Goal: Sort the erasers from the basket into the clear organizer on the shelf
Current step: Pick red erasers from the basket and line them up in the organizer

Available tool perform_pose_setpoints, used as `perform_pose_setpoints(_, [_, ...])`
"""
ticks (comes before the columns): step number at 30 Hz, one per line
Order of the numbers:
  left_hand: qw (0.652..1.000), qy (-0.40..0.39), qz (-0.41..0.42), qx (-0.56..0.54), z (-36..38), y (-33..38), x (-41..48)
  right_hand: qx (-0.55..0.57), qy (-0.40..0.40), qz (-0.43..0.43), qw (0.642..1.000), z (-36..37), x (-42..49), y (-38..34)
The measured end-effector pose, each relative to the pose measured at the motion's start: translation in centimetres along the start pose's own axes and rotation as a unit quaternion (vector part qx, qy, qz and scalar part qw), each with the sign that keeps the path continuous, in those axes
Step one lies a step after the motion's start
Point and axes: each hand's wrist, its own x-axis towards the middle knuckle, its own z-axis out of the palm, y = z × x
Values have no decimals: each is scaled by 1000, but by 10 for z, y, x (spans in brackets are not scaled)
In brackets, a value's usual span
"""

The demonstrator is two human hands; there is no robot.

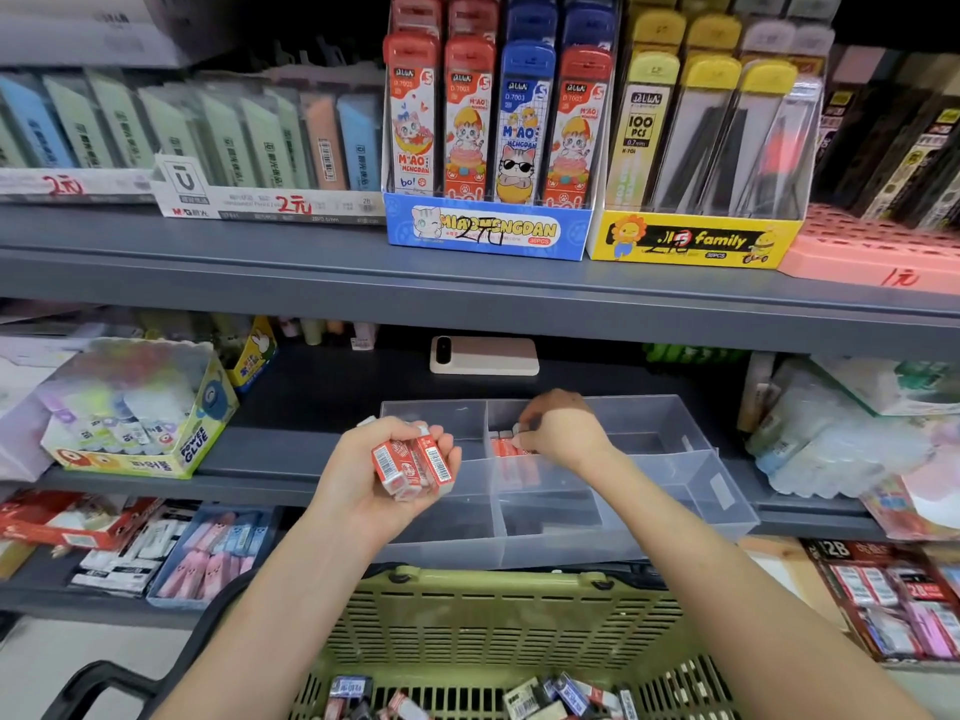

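**Small sleeved erasers going by hand into a clear organizer**

At centre frame our left grip curls round a bunch of red-sleeved erasers. Just to its right, our right grip pinches what looks like one eraser's end over the row in the clear organizer on the shelf. Loose erasers lie in the green basket at the bottom. We judge them light, firm and slick-wrapped, best taken by the long sides.

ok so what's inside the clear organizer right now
A few red erasers lie in one back compartment of the clear organizer. The right hand reaches in over them and covers part of that compartment, so their count is hidden. The other compartments show none.
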Motion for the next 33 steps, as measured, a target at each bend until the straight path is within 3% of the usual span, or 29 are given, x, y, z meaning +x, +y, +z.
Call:
perform_pose_setpoints(12, [999,8,-27,-35,7,-2,0,-22,32,-2,999,6,2,5])
perform_pose_setpoints(17, [998,3,-27,-48,9,-4,1,6,-26,-44,999,-4,-5,10])
perform_pose_setpoints(19, [998,-3,-23,-52,9,-4,1,16,36,-55,998,-13,-16,3])
perform_pose_setpoints(21, [998,-7,-19,-53,9,-4,3,128,102,-84,983,-17,-34,-11])
perform_pose_setpoints(23, [999,-16,-13,-46,9,-4,5,254,78,-119,957,-20,-58,-31])
perform_pose_setpoints(28, [998,-53,27,-4,5,0,2,212,33,-146,966,-11,-72,-58])
perform_pose_setpoints(33, [994,-41,88,-59,-16,25,-3,345,-25,-80,935,-15,-44,-58])
